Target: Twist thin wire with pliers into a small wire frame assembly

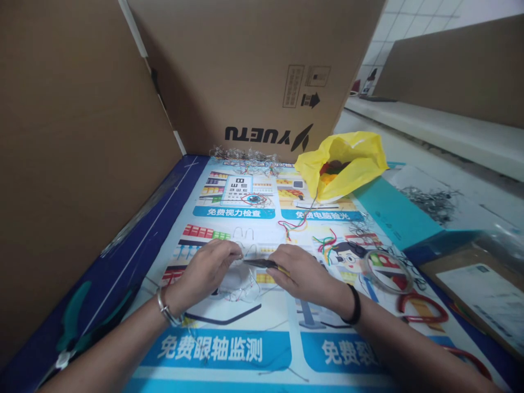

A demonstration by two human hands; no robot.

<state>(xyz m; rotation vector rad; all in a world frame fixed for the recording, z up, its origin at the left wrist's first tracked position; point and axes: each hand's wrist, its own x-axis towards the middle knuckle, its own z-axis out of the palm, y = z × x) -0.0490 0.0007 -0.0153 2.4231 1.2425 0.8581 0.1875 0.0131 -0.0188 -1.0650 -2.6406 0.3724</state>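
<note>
Head view: two bare hands meet over a tabletop [293, 327] covered with a printed sheet. The step appears to be shaping fine wire [241, 256] with pliers [260, 263]. To do it well, pinch the wire close to the plier tips, keep the pliers level, and bend with a small, slow wrist turn, squeezing lightly so the wire is neither nicked nor twisted.

The left hand [207, 267] has its grip closed, thumb against fingertips, seemingly on that wire, which is too small to make out fully. The right hand [301, 275] is wrapped around the plier handles; whether the plier tips are parted cannot be told. The wire sits at the left fingertips, beside the plier tips, above a clear plastic item [241, 284].
</note>
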